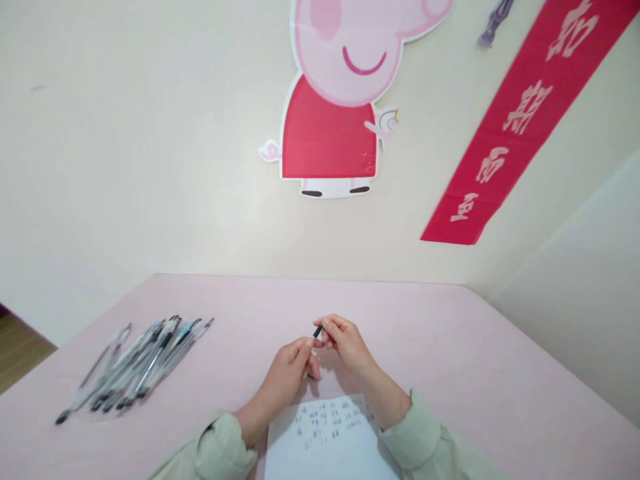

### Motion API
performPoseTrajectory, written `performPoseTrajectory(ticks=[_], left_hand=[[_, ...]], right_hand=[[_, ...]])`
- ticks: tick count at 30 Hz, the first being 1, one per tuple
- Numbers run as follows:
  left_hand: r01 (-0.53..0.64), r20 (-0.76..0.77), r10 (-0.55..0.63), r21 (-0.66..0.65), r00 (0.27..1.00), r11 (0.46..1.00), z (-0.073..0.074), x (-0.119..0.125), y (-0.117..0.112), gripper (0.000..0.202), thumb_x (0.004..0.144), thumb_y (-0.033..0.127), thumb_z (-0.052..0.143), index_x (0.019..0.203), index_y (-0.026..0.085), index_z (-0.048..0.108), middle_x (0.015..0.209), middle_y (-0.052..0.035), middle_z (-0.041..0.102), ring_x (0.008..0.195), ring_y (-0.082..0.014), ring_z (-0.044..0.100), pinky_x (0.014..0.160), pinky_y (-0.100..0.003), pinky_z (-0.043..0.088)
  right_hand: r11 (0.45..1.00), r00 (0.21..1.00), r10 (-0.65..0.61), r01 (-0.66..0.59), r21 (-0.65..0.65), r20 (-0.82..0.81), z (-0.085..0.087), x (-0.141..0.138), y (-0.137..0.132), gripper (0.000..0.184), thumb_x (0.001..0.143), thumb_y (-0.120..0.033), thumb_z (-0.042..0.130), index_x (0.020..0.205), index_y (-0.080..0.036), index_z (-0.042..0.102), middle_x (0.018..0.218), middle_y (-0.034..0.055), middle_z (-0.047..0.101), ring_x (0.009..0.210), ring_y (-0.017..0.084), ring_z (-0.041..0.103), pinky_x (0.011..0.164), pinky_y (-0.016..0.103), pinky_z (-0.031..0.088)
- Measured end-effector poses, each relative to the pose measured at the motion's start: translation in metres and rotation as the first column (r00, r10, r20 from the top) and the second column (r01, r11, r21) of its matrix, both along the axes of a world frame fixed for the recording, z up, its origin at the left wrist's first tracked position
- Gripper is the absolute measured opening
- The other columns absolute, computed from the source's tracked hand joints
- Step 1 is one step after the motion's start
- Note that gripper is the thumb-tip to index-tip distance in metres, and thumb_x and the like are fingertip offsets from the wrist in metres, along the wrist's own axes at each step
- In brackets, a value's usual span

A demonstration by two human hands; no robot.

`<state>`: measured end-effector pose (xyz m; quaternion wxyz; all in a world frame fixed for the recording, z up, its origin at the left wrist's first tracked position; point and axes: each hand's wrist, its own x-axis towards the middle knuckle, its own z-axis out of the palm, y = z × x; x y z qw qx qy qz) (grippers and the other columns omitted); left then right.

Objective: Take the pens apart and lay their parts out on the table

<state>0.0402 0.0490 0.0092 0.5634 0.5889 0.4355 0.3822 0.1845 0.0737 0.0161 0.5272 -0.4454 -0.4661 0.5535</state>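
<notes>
My left hand (289, 373) and my right hand (345, 341) meet over the middle of the pink table (450, 360), fingers curled. Both pinch a small pen (318, 331), of which only a short black end shows above the fingertips; the rest is hidden in my hands. A white sheet of paper (327, 440) with handwritten lines lies just under my wrists at the near edge. Both sleeves are pale green.
Several pens (137, 363) lie in a loose row on the table's left side. The table stands against a cream wall with a pink cartoon pig cutout (335, 100) and a red banner (520, 113). Wooden floor (17, 343) shows at far left.
</notes>
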Motion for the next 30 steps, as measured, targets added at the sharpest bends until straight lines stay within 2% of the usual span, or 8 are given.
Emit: performPoseTrajectory(ticks=[3, 7, 11, 14, 17, 21, 26, 30], left_hand=[[-0.018, 0.092, 0.030, -0.124, 0.995, 0.992, 0.001, 0.002, 0.002, 0.044, 0.081, 0.062, 0.046, 0.087, 0.018, 0.052, 0.056, 0.0034, 0.059, 0.037, -0.0064, 0.030, 0.040, -0.020, 0.019], [-0.114, 0.135, 0.135, -0.156, 0.982, 0.981, 0.007, 0.000, 0.003, 0.044, 0.073, 0.061, 0.060, 0.075, 0.019, 0.048, 0.054, 0.0082, 0.048, 0.039, -0.0034, 0.030, 0.041, -0.018, 0.019], [-0.039, 0.147, 0.075, -0.239, 0.986, 0.970, 0.011, -0.004, 0.002, 0.051, 0.079, 0.066, 0.050, 0.079, 0.015, 0.055, 0.056, 0.0055, 0.050, 0.040, -0.0039, 0.032, 0.041, -0.018, 0.018], [-0.019, 0.162, 0.061, -0.252, 0.985, 0.967, 0.014, -0.005, 0.001, 0.049, 0.077, 0.065, 0.053, 0.081, 0.017, 0.053, 0.057, 0.0063, 0.050, 0.042, -0.0052, 0.036, 0.041, -0.018, 0.021], [-0.025, 0.151, 0.064, -0.247, 0.986, 0.969, 0.015, -0.005, 0.001, 0.046, 0.075, 0.062, 0.059, 0.081, 0.018, 0.052, 0.054, 0.0091, 0.044, 0.041, -0.0045, 0.033, 0.041, -0.017, 0.020], [0.040, 0.206, 0.026, -0.308, 0.978, 0.951, 0.015, -0.005, 0.001, 0.055, 0.079, 0.069, 0.046, 0.086, 0.015, 0.056, 0.060, 0.0055, 0.051, 0.041, -0.0038, 0.032, 0.040, -0.018, 0.018], [0.043, 0.214, 0.021, -0.288, 0.977, 0.957, 0.013, -0.005, 0.000, 0.050, 0.077, 0.066, 0.055, 0.082, 0.016, 0.053, 0.056, 0.0087, 0.045, 0.038, -0.0026, 0.025, 0.038, -0.018, 0.013], [0.087, 0.251, -0.001, -0.336, 0.968, 0.938, 0.016, -0.005, -0.001, 0.053, 0.079, 0.068, 0.047, 0.085, 0.016, 0.054, 0.063, 0.0054, 0.052, 0.037, -0.0020, 0.026, 0.037, -0.019, 0.012]], right_hand=[[0.999, 0.999, 0.031, -0.031, -0.018, -0.034, 0.000, 0.002, 0.000, 0.034, 0.077, -0.047, 0.066, 0.088, -0.015, 0.073, 0.056, -0.0040, 0.051, 0.050, 0.008, 0.040, 0.052, 0.023, 0.029], [0.998, 0.997, 0.062, -0.063, -0.008, -0.054, 0.000, 0.003, 0.000, 0.037, 0.078, -0.048, 0.066, 0.093, -0.015, 0.073, 0.055, -0.0044, 0.049, 0.049, 0.008, 0.037, 0.050, 0.023, 0.026], [0.996, 0.991, 0.092, -0.093, -0.004, -0.096, 0.002, 0.003, -0.001, 0.037, 0.078, -0.048, 0.066, 0.093, -0.015, 0.073, 0.054, -0.0052, 0.048, 0.049, 0.008, 0.036, 0.051, 0.023, 0.026], [0.995, 0.989, 0.102, -0.103, -0.004, -0.106, 0.003, 0.003, -0.001, 0.037, 0.078, -0.048, 0.066, 0.094, -0.016, 0.073, 0.053, -0.0055, 0.047, 0.048, 0.008, 0.035, 0.051, 0.023, 0.027], [0.995, 0.988, 0.100, -0.101, -0.007, -0.115, 0.004, 0.003, -0.001, 0.037, 0.077, -0.048, 0.067, 0.094, -0.015, 0.073, 0.053, -0.0056, 0.047, 0.048, 0.008, 0.035, 0.051, 0.023, 0.027], [0.993, 0.982, 0.110, -0.115, -0.018, -0.156, 0.004, 0.002, -0.001, 0.035, 0.078, -0.046, 0.067, 0.093, -0.015, 0.072, 0.051, -0.0068, 0.045, 0.048, 0.007, 0.034, 0.053, 0.022, 0.029], [0.995, 0.984, 0.098, -0.100, -0.008, -0.148, 0.004, 0.002, -0.001, 0.035, 0.079, -0.046, 0.066, 0.093, -0.015, 0.072, 0.052, -0.0061, 0.046, 0.048, 0.007, 0.034, 0.051, 0.022, 0.026], [0.995, 0.983, 0.088, -0.094, -0.033, -0.161, 0.004, 0.003, -0.001, 0.037, 0.077, -0.048, 0.067, 0.093, -0.015, 0.071, 0.052, -0.0065, 0.045, 0.048, 0.008, 0.035, 0.051, 0.023, 0.028]])
